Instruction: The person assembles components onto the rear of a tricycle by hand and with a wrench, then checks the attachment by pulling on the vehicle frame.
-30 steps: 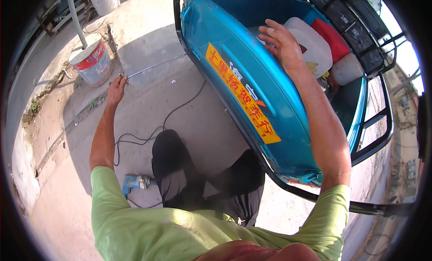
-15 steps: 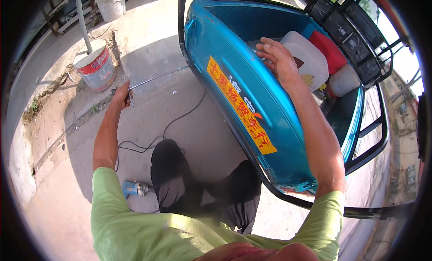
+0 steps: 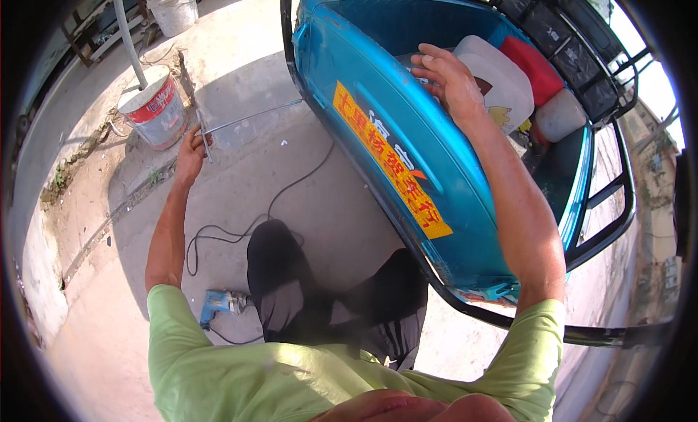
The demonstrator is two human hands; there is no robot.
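My left hand (image 3: pixel 192 151) has its fingers at the crossbar of a thin metal T-handle wrench (image 3: pixel 247 118). The long shaft runs to the right, to the black lower frame of a blue cargo box (image 3: pixel 407 124). What its tip meets there is too small to make out. My right forearm lies across the box's upper edge. Past that edge, my right hand (image 3: pixel 452 80) is empty, with its fingers apart and slightly bent, over the inside of the box.
A white container (image 3: pixel 494 76), a red container (image 3: pixel 534 69) and a smaller pale one (image 3: pixel 560 116) sit in the box. A blue power drill (image 3: pixel 222 303) lies by my knee, near a dark cable (image 3: pixel 283 193). A red-and-white bucket (image 3: pixel 156 113) holding a pole stands at left.
My left fingers have shifted on the wrench handle, and the crossbar is turned to a different angle. My right hand stays over the box edge. The view has tilted slightly.
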